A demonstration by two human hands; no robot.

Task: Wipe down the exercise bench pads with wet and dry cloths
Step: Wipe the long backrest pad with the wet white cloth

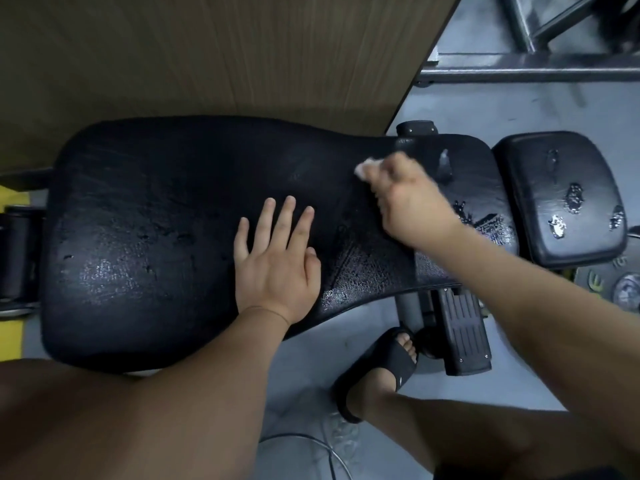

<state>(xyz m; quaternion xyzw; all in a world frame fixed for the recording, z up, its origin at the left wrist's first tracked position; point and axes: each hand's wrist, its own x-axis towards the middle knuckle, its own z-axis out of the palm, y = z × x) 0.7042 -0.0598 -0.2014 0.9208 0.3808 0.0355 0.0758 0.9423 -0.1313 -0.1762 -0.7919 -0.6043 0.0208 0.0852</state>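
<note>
A long black back pad [156, 202] of the exercise bench fills the middle of the view, its cracked surface glistening wet in patches. A smaller black seat pad [561, 199] with torn spots sits at its right end. My left hand [277, 258] lies flat on the back pad with fingers straight and spread. My right hand [408, 199] grips a small white cloth [369, 166] and presses it onto the narrow right part of the back pad; the hand is motion-blurred and hides most of the cloth.
A brown wood-grain wall panel [207, 50] runs along the far side of the bench. Grey floor lies on the near side, with my sandalled foot [384, 368] beside a black footplate [464, 334]. A dark metal machine frame [530, 64] crosses the top right. A thin cable [311, 439] loops on the floor.
</note>
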